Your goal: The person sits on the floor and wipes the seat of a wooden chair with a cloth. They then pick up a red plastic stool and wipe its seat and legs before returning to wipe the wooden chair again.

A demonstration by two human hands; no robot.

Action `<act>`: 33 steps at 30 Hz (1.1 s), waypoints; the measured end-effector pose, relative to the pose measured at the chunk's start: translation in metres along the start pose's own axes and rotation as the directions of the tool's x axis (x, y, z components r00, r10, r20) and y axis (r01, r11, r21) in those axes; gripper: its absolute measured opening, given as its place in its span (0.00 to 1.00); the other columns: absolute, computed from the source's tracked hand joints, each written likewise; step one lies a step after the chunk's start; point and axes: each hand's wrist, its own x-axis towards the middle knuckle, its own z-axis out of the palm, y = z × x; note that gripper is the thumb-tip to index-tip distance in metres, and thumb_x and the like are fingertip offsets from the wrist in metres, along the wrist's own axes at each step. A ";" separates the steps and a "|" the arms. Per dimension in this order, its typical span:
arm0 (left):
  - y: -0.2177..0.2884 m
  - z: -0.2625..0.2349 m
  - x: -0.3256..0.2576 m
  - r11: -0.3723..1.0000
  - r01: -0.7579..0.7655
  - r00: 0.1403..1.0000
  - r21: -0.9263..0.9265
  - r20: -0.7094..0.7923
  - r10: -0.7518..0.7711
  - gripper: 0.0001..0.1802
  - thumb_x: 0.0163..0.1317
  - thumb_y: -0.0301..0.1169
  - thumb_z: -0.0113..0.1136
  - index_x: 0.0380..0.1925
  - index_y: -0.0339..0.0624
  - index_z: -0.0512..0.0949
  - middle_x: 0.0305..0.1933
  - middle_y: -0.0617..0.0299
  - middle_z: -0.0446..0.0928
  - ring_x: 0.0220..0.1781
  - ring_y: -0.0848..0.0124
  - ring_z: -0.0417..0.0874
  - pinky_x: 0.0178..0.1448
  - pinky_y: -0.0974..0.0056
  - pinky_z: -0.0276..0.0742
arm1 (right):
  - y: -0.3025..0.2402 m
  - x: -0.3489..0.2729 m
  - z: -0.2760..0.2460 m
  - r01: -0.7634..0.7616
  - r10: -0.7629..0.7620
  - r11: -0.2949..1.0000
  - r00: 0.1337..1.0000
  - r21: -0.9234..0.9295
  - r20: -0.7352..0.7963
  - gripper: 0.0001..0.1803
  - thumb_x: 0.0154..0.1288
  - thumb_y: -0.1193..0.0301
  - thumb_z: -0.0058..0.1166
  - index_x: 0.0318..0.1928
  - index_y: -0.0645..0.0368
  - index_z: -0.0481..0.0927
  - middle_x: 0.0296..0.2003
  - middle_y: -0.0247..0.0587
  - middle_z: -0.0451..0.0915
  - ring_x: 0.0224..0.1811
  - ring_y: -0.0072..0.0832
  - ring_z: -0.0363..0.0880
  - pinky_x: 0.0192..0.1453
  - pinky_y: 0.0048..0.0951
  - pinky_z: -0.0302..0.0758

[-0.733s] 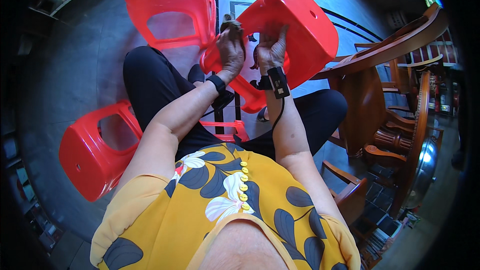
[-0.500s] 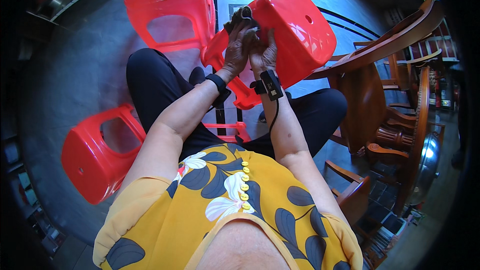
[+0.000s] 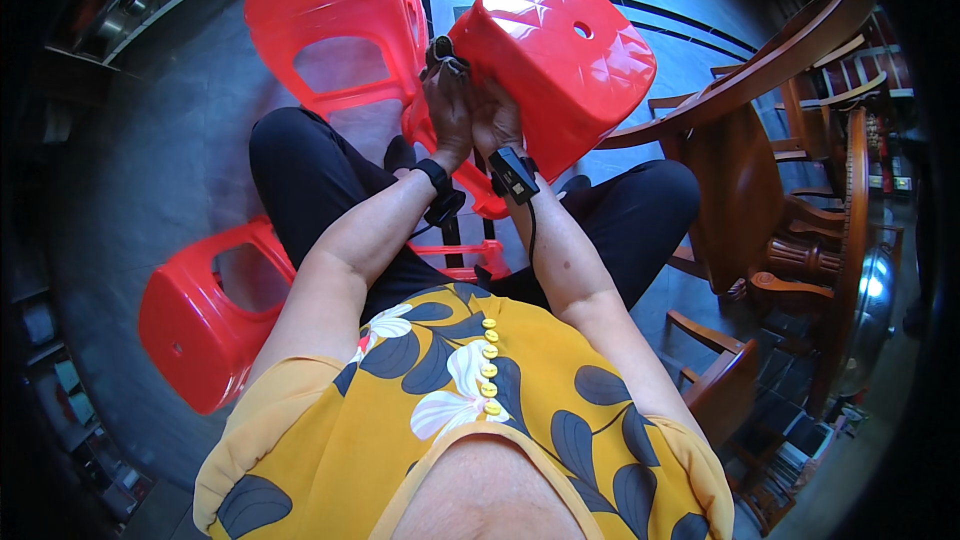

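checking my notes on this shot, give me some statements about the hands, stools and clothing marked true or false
1. The left hand holds a dark cloth. True.
2. The right hand is close beside the left hand. True.
3. The stool nearest the right hand is blue. False: it is a red plastic stool with a round hole in its seat.
4. Only one stool is in view. False: an upper-left stool and a lower-left stool also show.
5. The top is plain white. False: it is a yellow floral top.

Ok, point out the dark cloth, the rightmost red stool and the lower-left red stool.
Dark cloth [image 3: 443,53], head view: bunched top.
Rightmost red stool [image 3: 585,62], head view: seat.
Lower-left red stool [image 3: 200,340], head view: seat.
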 end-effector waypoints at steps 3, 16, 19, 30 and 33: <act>0.000 -0.003 -0.003 0.990 -0.071 0.997 0.120 0.012 0.070 0.13 0.77 0.36 0.43 0.45 0.39 0.72 0.49 0.50 0.73 0.54 0.54 0.73 0.58 0.57 0.68 | 0.000 -0.002 0.003 -0.012 0.016 0.999 0.997 -0.052 0.081 0.28 0.62 0.70 0.65 0.61 0.62 0.73 0.56 0.46 0.78 0.62 0.39 0.75 0.72 0.41 0.68; -0.029 -0.023 -0.009 0.962 0.273 0.956 -0.027 -0.103 -0.274 0.22 0.73 0.45 0.51 0.55 0.41 0.77 0.50 0.56 0.78 0.50 0.63 0.77 0.54 0.60 0.72 | 0.029 -0.003 -0.042 0.045 -0.037 0.998 0.982 0.038 -0.188 0.19 0.62 0.67 0.62 0.52 0.62 0.80 0.51 0.47 0.82 0.55 0.43 0.79 0.67 0.42 0.73; -0.047 -0.040 -0.013 0.928 0.363 0.925 -0.091 -0.088 -0.370 0.18 0.75 0.39 0.49 0.58 0.44 0.76 0.51 0.64 0.79 0.50 0.72 0.76 0.55 0.66 0.72 | 0.050 -0.008 -0.056 0.031 -0.023 0.999 0.962 0.024 -0.271 0.18 0.61 0.69 0.62 0.51 0.62 0.80 0.49 0.46 0.83 0.54 0.41 0.81 0.65 0.39 0.75; -0.086 -0.074 -0.002 0.917 0.320 0.940 -0.238 -0.044 -0.339 0.22 0.74 0.42 0.49 0.55 0.37 0.76 0.51 0.61 0.78 0.51 0.72 0.76 0.56 0.64 0.73 | 0.067 -0.034 -0.056 0.033 -0.037 0.999 0.984 -0.024 -0.175 0.23 0.59 0.67 0.66 0.54 0.57 0.78 0.54 0.48 0.81 0.58 0.40 0.79 0.63 0.42 0.77; -0.060 -0.088 0.022 0.955 0.294 0.903 -0.042 -0.316 -0.292 0.25 0.73 0.41 0.47 0.60 0.32 0.71 0.56 0.54 0.76 0.54 0.64 0.78 0.60 0.62 0.73 | 0.069 -0.039 -0.044 -0.112 0.060 0.989 0.906 -0.100 -0.420 0.17 0.62 0.67 0.63 0.50 0.57 0.79 0.49 0.46 0.84 0.51 0.39 0.83 0.55 0.39 0.81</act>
